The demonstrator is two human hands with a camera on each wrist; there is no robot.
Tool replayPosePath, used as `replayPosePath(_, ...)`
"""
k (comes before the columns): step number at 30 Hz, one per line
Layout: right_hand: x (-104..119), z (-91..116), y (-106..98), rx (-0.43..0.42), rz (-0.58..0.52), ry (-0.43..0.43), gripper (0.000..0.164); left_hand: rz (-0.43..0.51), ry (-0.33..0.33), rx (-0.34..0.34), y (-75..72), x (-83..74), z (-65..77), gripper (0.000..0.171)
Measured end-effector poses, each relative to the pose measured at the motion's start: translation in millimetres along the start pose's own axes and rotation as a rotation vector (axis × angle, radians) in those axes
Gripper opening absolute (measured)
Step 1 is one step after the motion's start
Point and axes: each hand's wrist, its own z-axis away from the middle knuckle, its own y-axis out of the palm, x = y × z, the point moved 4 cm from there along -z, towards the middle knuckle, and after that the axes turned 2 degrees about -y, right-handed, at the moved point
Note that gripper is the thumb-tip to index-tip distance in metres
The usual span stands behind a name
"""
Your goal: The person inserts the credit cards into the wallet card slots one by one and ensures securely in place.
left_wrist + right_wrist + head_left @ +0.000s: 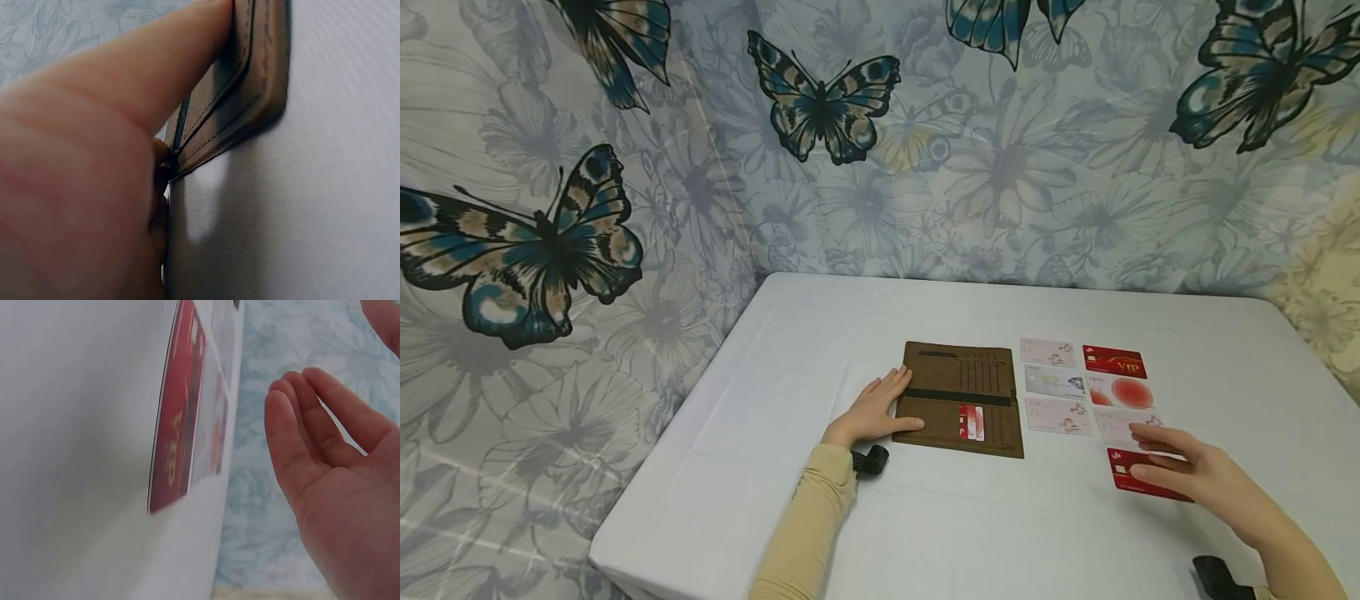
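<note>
A brown wallet lies spread open on the table, with a red and white card in its lower half. My left hand rests at the wallet's left edge, fingers extended near the upper half and thumb on the lower; in the left wrist view the thumb reaches over the wallet's stitched edge. Above a red card hovers my right hand, relaxed, with nothing between its fingers. The right wrist view has that palm and fingers apart from the red card.
Two columns of cards lie right of the wallet: pale pink cards, a silver card, a red VIP card and a card with a red circle. A white cloth covers the table; butterfly-patterned fabric hangs behind.
</note>
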Motion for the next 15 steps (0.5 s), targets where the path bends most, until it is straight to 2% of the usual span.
replayPosePath(8,-18,10,-15,-0.015,0.041,0.069,0.074,0.009,0.002,0.005,-1.0,-2.8,1.2,0.090)
replayPosePath(12,-24,11,-19,-0.021,0.074,0.078,0.075,0.013,-0.004,0.005,-0.9,-3.1,1.9,0.090)
replayPosePath(15,-30,8,-20,-0.006,0.089,0.118,0.080,0.017,-0.003,0.000,-0.6,-2.9,2.1,0.090)
